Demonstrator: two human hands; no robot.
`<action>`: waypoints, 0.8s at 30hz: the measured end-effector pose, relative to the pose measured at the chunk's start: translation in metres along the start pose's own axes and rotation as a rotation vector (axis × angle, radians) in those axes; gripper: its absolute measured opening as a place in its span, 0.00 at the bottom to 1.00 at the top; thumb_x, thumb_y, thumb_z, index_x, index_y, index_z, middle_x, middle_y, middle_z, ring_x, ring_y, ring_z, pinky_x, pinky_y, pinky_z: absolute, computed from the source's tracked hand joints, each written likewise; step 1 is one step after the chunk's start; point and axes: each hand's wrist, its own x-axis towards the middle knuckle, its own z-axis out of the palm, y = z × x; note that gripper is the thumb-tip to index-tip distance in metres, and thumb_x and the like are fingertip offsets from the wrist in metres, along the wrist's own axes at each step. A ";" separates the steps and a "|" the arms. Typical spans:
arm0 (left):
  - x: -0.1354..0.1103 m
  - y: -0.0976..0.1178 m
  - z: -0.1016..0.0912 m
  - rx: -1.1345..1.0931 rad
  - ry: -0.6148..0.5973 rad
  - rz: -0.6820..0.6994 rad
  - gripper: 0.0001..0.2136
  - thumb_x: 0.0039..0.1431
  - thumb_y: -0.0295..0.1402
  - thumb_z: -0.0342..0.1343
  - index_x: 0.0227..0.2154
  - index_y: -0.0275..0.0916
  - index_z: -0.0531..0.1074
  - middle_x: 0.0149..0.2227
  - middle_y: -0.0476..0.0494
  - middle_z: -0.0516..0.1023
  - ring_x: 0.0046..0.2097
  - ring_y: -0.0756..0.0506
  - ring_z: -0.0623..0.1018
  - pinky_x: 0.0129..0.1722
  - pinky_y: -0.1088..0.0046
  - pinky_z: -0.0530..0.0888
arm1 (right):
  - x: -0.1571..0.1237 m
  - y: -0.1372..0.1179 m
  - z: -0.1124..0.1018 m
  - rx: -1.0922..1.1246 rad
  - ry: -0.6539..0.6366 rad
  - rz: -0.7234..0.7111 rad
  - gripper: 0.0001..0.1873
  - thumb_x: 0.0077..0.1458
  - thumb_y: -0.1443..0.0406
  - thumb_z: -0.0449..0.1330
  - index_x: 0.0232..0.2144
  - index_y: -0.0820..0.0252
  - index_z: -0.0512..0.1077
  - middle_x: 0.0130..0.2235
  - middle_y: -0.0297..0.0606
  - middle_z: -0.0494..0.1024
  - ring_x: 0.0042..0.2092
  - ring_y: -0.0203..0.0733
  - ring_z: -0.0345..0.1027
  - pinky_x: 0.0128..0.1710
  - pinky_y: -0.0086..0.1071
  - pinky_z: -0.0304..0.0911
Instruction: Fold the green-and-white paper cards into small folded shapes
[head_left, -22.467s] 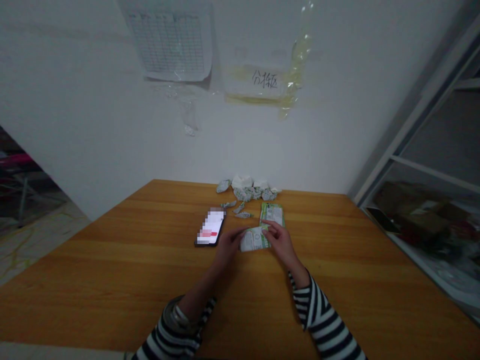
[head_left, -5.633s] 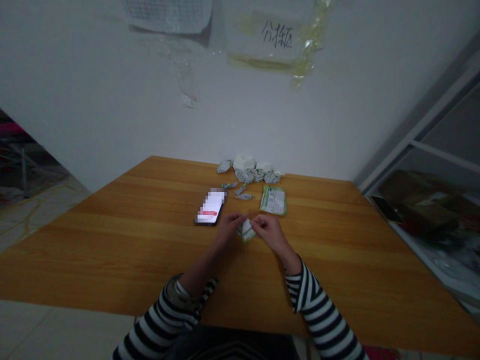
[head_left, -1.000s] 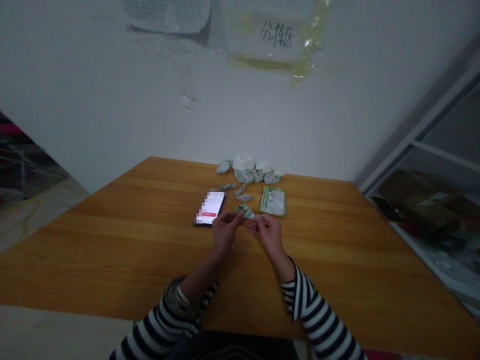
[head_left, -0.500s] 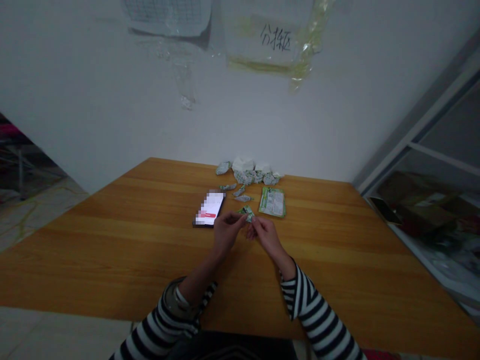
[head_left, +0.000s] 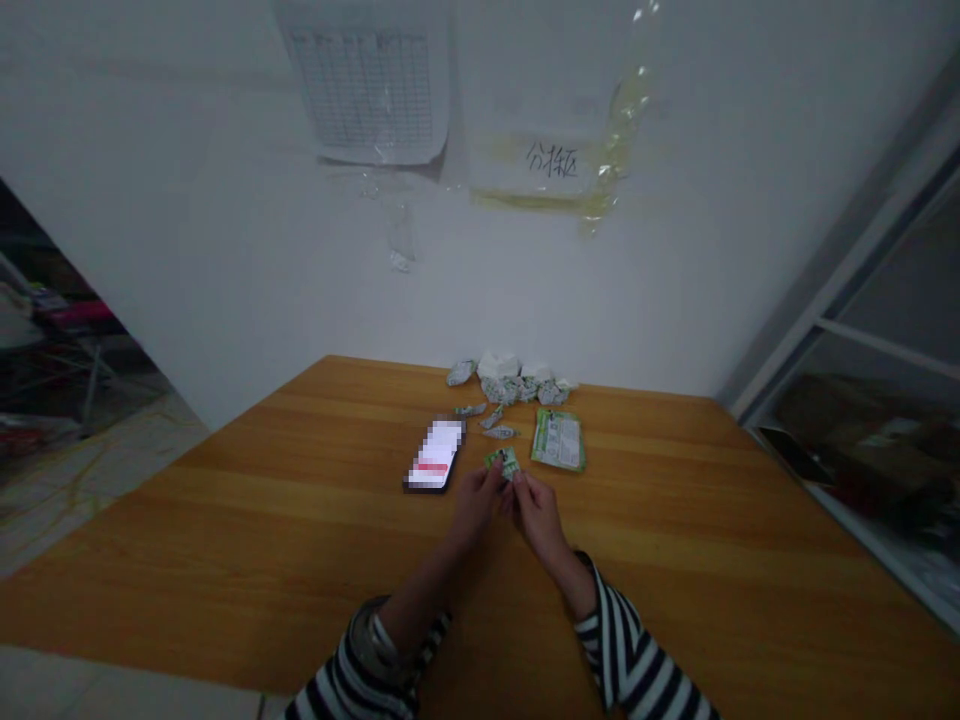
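Both my hands pinch a small folded piece of green-and-white printed packet (head_left: 502, 462) at its lower edge, just above the table. My left hand (head_left: 474, 505) holds it from the left, and my right hand (head_left: 537, 518) holds it from the right. Beside my right hand lies a flat green-printed packet (head_left: 559, 440). A phone (head_left: 435, 458) with a pixelated screen is near my left hand. Several small folded packet pieces (head_left: 500, 432) lie further out, before a heap of crumpled white and green wrappers (head_left: 514, 385).
All this is on a wooden table (head_left: 225, 530), whose far edge meets a white wall. A printed grid sheet (head_left: 367, 85) and a taped handwritten label (head_left: 551, 160) hang on the wall. A metal-framed shelf with brown items (head_left: 847, 430) stands to the right.
The larger packet piece held earlier is now a small folded piece. My hands have drawn closer together around it. The view has tilted, shifting the table lower in the frame.
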 end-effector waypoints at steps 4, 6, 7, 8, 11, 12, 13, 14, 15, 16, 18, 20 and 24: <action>0.000 0.003 0.000 0.100 0.057 0.017 0.26 0.50 0.57 0.53 0.12 0.38 0.65 0.13 0.50 0.65 0.18 0.51 0.65 0.19 0.75 0.59 | 0.001 -0.001 0.000 0.035 -0.002 0.009 0.27 0.55 0.44 0.52 0.20 0.59 0.69 0.17 0.32 0.70 0.20 0.37 0.62 0.19 0.28 0.57; 0.000 0.003 0.002 0.084 -0.018 0.021 0.27 0.52 0.57 0.51 0.12 0.37 0.65 0.13 0.50 0.65 0.18 0.51 0.66 0.20 0.76 0.60 | 0.002 0.000 0.001 0.059 0.052 0.004 0.27 0.55 0.44 0.52 0.18 0.59 0.68 0.16 0.32 0.69 0.19 0.36 0.61 0.19 0.28 0.56; 0.000 0.003 0.004 0.073 -0.057 0.027 0.27 0.52 0.56 0.51 0.13 0.37 0.65 0.13 0.50 0.65 0.18 0.51 0.66 0.20 0.76 0.61 | 0.002 0.001 0.001 0.075 0.077 0.003 0.27 0.55 0.44 0.53 0.18 0.59 0.67 0.16 0.32 0.69 0.19 0.36 0.61 0.19 0.28 0.56; 0.000 0.002 0.004 0.067 -0.082 0.036 0.27 0.52 0.56 0.51 0.13 0.38 0.65 0.13 0.50 0.65 0.18 0.51 0.65 0.20 0.76 0.61 | 0.002 0.001 0.002 0.092 0.094 0.003 0.27 0.54 0.44 0.53 0.18 0.59 0.67 0.16 0.31 0.69 0.18 0.35 0.61 0.18 0.28 0.56; 0.001 0.001 0.002 0.099 -0.008 0.065 0.25 0.52 0.55 0.52 0.15 0.38 0.65 0.14 0.51 0.64 0.18 0.51 0.65 0.20 0.76 0.60 | 0.001 0.003 0.003 0.129 0.033 0.013 0.27 0.55 0.44 0.53 0.19 0.59 0.69 0.17 0.32 0.70 0.18 0.35 0.61 0.19 0.28 0.56; 0.001 0.001 0.000 0.115 0.047 0.078 0.24 0.52 0.55 0.52 0.16 0.38 0.66 0.15 0.51 0.66 0.19 0.51 0.66 0.21 0.76 0.61 | 0.002 0.003 0.002 0.128 -0.004 0.024 0.27 0.55 0.44 0.52 0.19 0.59 0.69 0.16 0.32 0.70 0.18 0.35 0.61 0.19 0.28 0.56; 0.003 0.000 -0.002 0.130 0.098 0.093 0.23 0.52 0.55 0.52 0.18 0.38 0.68 0.17 0.50 0.68 0.20 0.50 0.67 0.22 0.75 0.62 | 0.003 0.002 0.000 0.122 -0.023 0.035 0.28 0.56 0.44 0.51 0.19 0.59 0.69 0.16 0.32 0.69 0.17 0.35 0.61 0.18 0.28 0.56; 0.004 -0.001 -0.005 0.148 0.136 0.104 0.23 0.52 0.54 0.52 0.19 0.38 0.69 0.18 0.49 0.70 0.22 0.49 0.69 0.23 0.75 0.64 | 0.004 0.002 -0.004 0.111 -0.020 0.045 0.29 0.57 0.44 0.50 0.18 0.59 0.69 0.15 0.32 0.69 0.17 0.35 0.61 0.18 0.27 0.55; 0.005 -0.002 -0.007 0.170 0.151 0.109 0.22 0.52 0.54 0.52 0.21 0.38 0.69 0.19 0.49 0.71 0.23 0.48 0.70 0.24 0.74 0.65 | 0.006 0.001 -0.009 0.105 0.024 0.056 0.29 0.57 0.44 0.49 0.18 0.59 0.69 0.15 0.32 0.68 0.16 0.35 0.60 0.17 0.27 0.53; 0.006 -0.004 -0.008 0.195 0.139 0.107 0.22 0.53 0.54 0.51 0.21 0.38 0.69 0.19 0.49 0.71 0.23 0.48 0.70 0.24 0.74 0.65 | 0.009 -0.001 -0.014 0.108 0.088 0.053 0.29 0.57 0.44 0.50 0.18 0.59 0.69 0.14 0.31 0.67 0.16 0.33 0.58 0.16 0.26 0.51; 0.006 -0.007 -0.008 0.247 0.042 0.086 0.22 0.54 0.54 0.50 0.21 0.38 0.69 0.17 0.50 0.69 0.21 0.48 0.68 0.23 0.74 0.63 | 0.015 -0.003 -0.024 0.114 0.116 0.020 0.23 0.54 0.47 0.56 0.24 0.60 0.71 0.17 0.29 0.68 0.17 0.32 0.57 0.16 0.25 0.51; 0.004 -0.010 -0.005 0.269 -0.113 0.052 0.22 0.55 0.53 0.49 0.20 0.38 0.68 0.16 0.51 0.67 0.20 0.49 0.66 0.21 0.75 0.62 | 0.019 -0.005 -0.030 0.146 0.049 0.036 0.20 0.50 0.49 0.61 0.34 0.59 0.73 0.18 0.27 0.69 0.17 0.31 0.56 0.16 0.24 0.50; 0.000 -0.013 0.002 0.176 -0.235 -0.022 0.20 0.54 0.53 0.51 0.24 0.38 0.67 0.17 0.52 0.68 0.19 0.50 0.67 0.21 0.75 0.63 | 0.019 -0.001 -0.029 0.190 0.011 0.062 0.21 0.47 0.53 0.64 0.41 0.59 0.73 0.23 0.29 0.72 0.20 0.32 0.60 0.17 0.23 0.53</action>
